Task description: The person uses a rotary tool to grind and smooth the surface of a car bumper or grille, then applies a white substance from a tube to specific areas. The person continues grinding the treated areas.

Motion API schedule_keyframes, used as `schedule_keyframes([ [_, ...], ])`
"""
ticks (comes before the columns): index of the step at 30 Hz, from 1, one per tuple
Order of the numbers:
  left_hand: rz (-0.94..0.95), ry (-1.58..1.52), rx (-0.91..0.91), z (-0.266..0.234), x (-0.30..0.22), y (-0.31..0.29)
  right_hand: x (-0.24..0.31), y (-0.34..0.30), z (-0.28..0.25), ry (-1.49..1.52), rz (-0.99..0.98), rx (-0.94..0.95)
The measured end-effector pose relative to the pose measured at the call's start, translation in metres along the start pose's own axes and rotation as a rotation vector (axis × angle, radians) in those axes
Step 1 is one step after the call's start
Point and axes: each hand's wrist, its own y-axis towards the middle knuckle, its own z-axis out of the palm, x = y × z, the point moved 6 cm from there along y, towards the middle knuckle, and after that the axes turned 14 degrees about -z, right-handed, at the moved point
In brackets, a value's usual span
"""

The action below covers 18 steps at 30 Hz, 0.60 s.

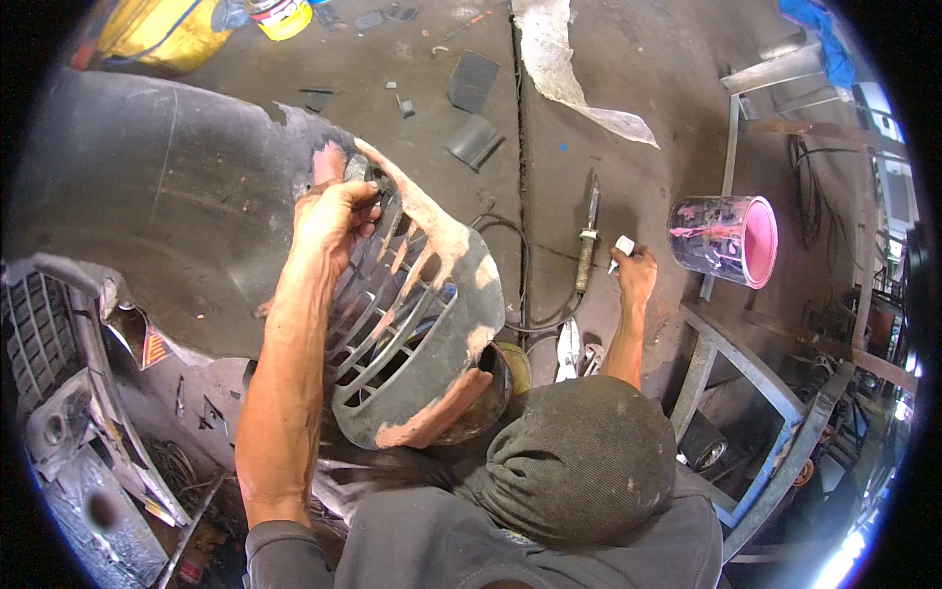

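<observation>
A dark plastic car bumper with a slatted grille lies across my lap and to the left, with pinkish filler patches along its edges. At the grille's upper corner, my left hand is closed, thumb and fingers pinching a small grey piece against the bumper's edge. My right hand is off to the right above the floor, fingers closed on a small white piece. Beside that hand, a soldering iron lies on the floor with its cord, and pliers lie closer to me.
Right of my right hand is a pink-stained can. Metal frames stand along the right side. Ahead lie a dark flat piece, a curved dark piece and a whitish torn strip. A yellow container is far left.
</observation>
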Motion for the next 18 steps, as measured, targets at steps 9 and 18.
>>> schedule_keyframes([
  [9, 0.06, -0.045, 0.007, -0.002, 0.0, 0.002, 0.176, -0.011, -0.046, 0.709, -0.264, 0.061],
  [18, 0.083, -0.112, -0.035, 0.004, -0.005, -0.005, 0.429, -0.081, -0.027, 0.82, -1.285, 0.359],
])
